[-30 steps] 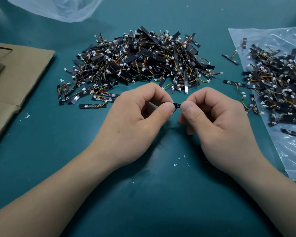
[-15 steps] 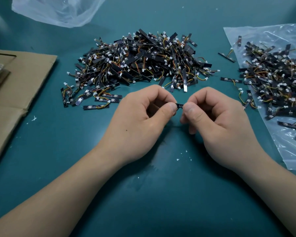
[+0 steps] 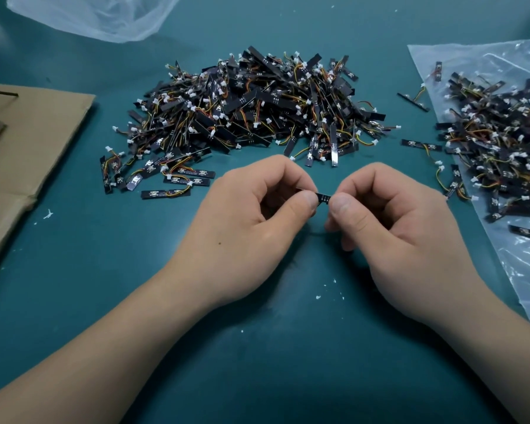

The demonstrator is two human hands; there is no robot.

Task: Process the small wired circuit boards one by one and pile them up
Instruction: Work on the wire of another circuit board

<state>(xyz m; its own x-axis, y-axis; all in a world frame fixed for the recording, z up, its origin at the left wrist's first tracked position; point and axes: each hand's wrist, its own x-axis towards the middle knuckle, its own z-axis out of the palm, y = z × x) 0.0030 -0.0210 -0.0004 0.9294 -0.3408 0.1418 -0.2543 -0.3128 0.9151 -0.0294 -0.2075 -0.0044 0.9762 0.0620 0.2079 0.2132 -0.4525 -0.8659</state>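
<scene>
One small black circuit board (image 3: 322, 197) is pinched between both hands over the green table. My left hand (image 3: 251, 221) holds its left end between thumb and curled fingers. My right hand (image 3: 389, 228) pinches the right end the same way. Most of the board is hidden by the fingers. A large pile of black boards with orange and yellow wires and white plugs (image 3: 251, 105) lies just beyond the hands. A second heap of boards (image 3: 499, 142) rests on a clear plastic bag (image 3: 520, 270) at the right.
Flat brown cardboard (image 3: 34, 154) covers the table's left side. Another clear plastic bag (image 3: 95, 16) lies at the far left. A few stray boards (image 3: 421, 145) sit between the two heaps. White crumbs (image 3: 318, 296) dot the green table (image 3: 104, 270) near my wrists.
Both hands keep pinching the same board and have hardly moved; slightly more of the board shows between the thumbs. The camera view has drifted a little.
</scene>
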